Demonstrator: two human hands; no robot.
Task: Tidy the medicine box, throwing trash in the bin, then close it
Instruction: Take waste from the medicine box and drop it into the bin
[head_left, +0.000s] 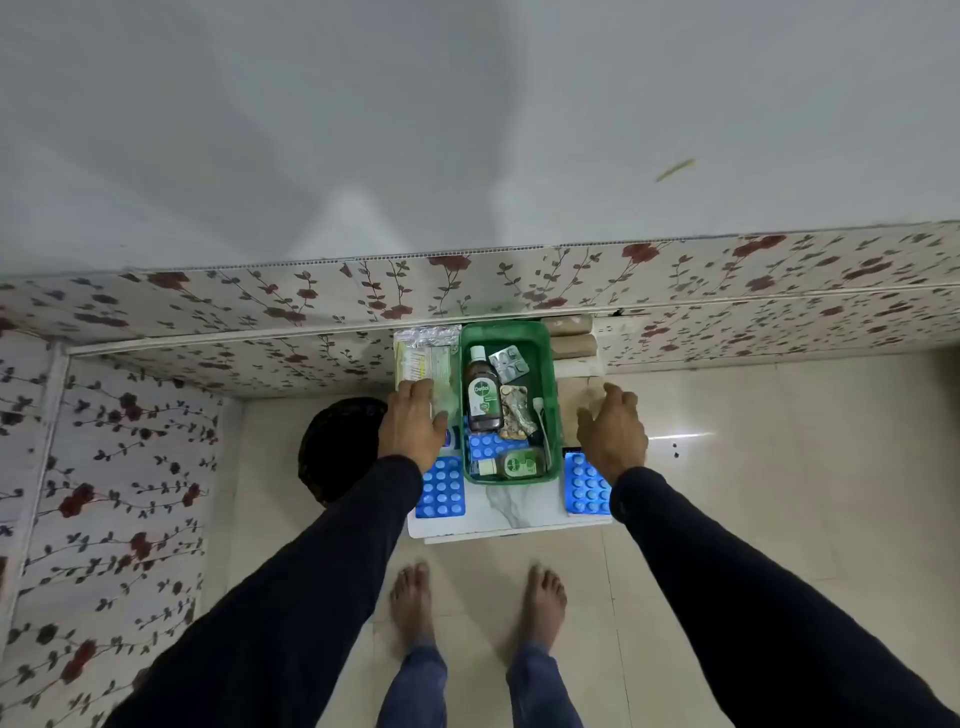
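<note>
1. Head view, centre of frame: green medicine box (550, 395), open-topped, stands on a small white surface (511, 512) set against the flowered wall. No lid can be made out in this view.
2. Inside the box: brown antiseptic bottle (483, 392) lying lengthwise in the upper left part; silver blister strip (509, 364) at upper right; crumpled foil wrapper (517, 413) just right of the bottle; blue blister pack (491, 444) below the bottle; small green bottle (517, 463) lying at the lower edge; a white thin item (540, 421) along the right wall, kind unclear.
3. Outside the box: blue tablet sheet (441, 488) at lower left of the box, a second blue tablet sheet (587, 486) at lower right, stacked strips and packets (426, 353) at upper left. Dark bin (340, 447) on the floor, left of the surface.
4. Left hand (413, 423): palm down, fingers loosely spread, over the stacked packets. Contact likely, but whether it grips anything cannot be told.
5. Right hand (613, 428): fingers spread wide, empty, hovering just right of the box.
6. Handling judgement: the wrapper is light, soft and crushable; pinch it anywhere, probable trash. Blister sheets are light, stiff-ish and slick; lift by an edge. The antiseptic bottle is likely the heaviest and smooth; grasp round the body. The box looks like rigid plastic; take it by its two long walls.
</note>
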